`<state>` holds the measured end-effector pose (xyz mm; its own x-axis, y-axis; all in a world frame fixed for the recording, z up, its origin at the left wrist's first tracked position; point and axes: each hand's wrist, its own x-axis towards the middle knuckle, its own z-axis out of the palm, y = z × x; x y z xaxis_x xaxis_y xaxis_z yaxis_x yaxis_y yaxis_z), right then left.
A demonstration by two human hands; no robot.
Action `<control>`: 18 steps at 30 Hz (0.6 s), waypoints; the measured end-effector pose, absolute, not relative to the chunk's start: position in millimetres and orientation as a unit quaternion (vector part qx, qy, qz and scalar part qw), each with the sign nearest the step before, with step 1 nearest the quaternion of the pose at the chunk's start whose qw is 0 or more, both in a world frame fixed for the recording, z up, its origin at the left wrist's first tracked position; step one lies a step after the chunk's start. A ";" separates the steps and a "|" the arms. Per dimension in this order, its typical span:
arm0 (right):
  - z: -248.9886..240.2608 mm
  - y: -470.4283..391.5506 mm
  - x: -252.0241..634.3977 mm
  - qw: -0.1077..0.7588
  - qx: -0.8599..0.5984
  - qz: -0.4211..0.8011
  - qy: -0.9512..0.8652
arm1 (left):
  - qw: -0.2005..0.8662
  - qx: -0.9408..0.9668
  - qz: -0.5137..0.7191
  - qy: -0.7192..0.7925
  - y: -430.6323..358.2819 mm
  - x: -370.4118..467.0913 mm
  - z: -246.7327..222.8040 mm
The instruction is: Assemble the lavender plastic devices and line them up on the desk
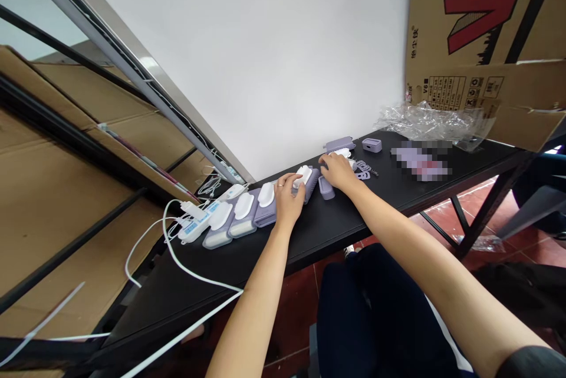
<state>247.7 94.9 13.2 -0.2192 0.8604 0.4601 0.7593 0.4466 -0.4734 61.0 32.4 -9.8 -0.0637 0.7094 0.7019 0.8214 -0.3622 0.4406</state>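
Observation:
My left hand [288,200] has its fingers and thumb bent around a white oval piece [303,175] on a purple-grey casing [313,183]. To its left stands a row of similar purple-grey casings [239,222] with white oval pieces [243,206] on top. My right hand [339,174] is curled, fingertips pointing left, just above a small purple-grey cap-like part [326,188]. Whatever lies between its fingers is hidden. White parts [343,154] show behind that hand, and flat purple-grey frames [363,169] lie beside it.
A white power strip [198,223] with plugs and cables is at the left of the black table [336,227]. Further right are a purple-grey block [372,145], a blurred-out item [420,163], clear plastic wrap [433,121] and a large cardboard box [477,71]. A white wall [265,59] stands behind.

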 end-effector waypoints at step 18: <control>29.9 74.8 241.1 0.522 -0.331 0.379 -0.689 | 0.097 -0.706 -0.459 -0.531 30.9 59.8 -7.6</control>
<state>241.1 74.8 29.9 -0.2368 0.8515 0.4679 0.0595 0.4934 -0.8678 59.8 30.9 -7.6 0.0152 0.6610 0.7502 0.8387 -0.4169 0.3504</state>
